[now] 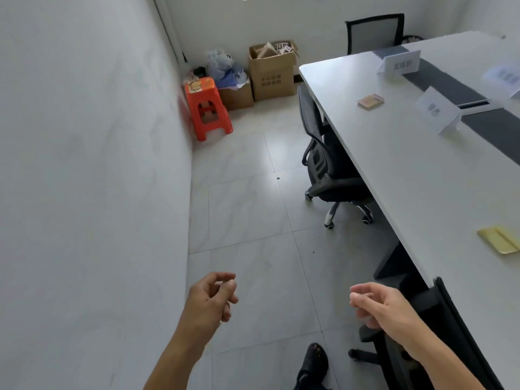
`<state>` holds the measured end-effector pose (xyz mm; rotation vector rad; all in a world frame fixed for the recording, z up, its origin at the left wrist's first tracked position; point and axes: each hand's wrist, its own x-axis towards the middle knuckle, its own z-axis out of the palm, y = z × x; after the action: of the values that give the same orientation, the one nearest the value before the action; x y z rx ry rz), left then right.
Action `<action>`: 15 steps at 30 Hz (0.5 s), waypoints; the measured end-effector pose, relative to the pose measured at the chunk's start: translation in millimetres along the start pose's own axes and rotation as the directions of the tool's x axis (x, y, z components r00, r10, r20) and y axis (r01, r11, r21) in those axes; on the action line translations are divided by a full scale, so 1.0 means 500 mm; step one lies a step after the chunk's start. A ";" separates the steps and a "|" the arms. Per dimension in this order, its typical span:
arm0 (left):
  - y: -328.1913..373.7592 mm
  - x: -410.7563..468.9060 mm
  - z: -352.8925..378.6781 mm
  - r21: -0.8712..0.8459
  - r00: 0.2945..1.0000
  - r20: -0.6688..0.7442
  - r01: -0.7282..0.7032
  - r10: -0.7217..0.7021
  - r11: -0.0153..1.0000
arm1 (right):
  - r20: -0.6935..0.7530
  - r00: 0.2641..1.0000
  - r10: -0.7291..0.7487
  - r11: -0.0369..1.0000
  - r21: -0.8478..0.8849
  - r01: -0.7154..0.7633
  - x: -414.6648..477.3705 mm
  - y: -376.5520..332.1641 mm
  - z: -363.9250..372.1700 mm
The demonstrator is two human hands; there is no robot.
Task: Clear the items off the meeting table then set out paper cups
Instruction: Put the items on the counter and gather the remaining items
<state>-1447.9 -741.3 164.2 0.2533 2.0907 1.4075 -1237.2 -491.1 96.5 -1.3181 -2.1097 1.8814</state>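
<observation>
Meeting table (408, 170) runs along the right side of the view, white with a dark strip down its middle, and it is not cleared yet: a small orange-brown packet (370, 101) lies near the far end, a flat yellow item (501, 239) sits close to the near right edge of frame, and white name cards (399, 64) stand by the dark strip. No paper cups show anywhere. Both hands hang over the floor tiles in the aisle, well apart from the tabletop. The left hand (211, 295) is loosely curled with fingers drawn toward the thumb, holding nothing; the right hand (385, 305) is likewise half-curled and empty, hovering near the back of the nearest black chair (439, 319). The step in hand looks like picking the next thing off the table. Best bet, I'd say, is to turn toward the table and take the yellow item first, since it lies nearest. It looks thin and flat, so sliding it to the table edge should beat pinching from above. The second office chair (326, 164) is tucked under the far stretch, so reaching the packet may mean leaning over it.
</observation>
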 end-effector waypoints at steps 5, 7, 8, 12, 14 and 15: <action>0.118 0.171 0.006 0.026 0.999 0.001 -0.033 0.033 0.999 | 0.001 0.995 -0.102 0.994 0.027 0.102 0.182 -0.164 -0.027; 0.148 0.227 0.019 0.007 0.999 0.014 -0.041 0.040 0.999 | -0.018 0.991 -0.132 0.991 0.031 0.133 0.229 -0.211 -0.049; 0.161 0.256 0.028 0.001 0.999 0.030 -0.043 0.043 0.999 | -0.037 0.990 -0.140 0.989 0.043 0.141 0.251 -0.226 -0.060; 0.209 0.399 0.072 0.021 0.991 0.132 -0.035 0.032 0.999 | -0.153 0.984 -0.088 0.991 0.087 0.102 0.333 -0.246 -0.109; 0.237 0.485 0.095 0.039 0.978 0.202 -0.056 0.047 0.998 | -0.235 0.972 -0.028 0.990 0.130 0.060 0.370 -0.243 -0.127; 0.254 0.529 0.107 0.049 0.970 0.237 -0.072 0.059 0.996 | -0.277 0.961 0.001 0.987 0.153 0.043 0.386 -0.241 -0.133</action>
<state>-1650.6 -522.7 165.8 0.4923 1.9439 1.2876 -1393.4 -314.4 118.8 -1.4204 -1.7936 1.6984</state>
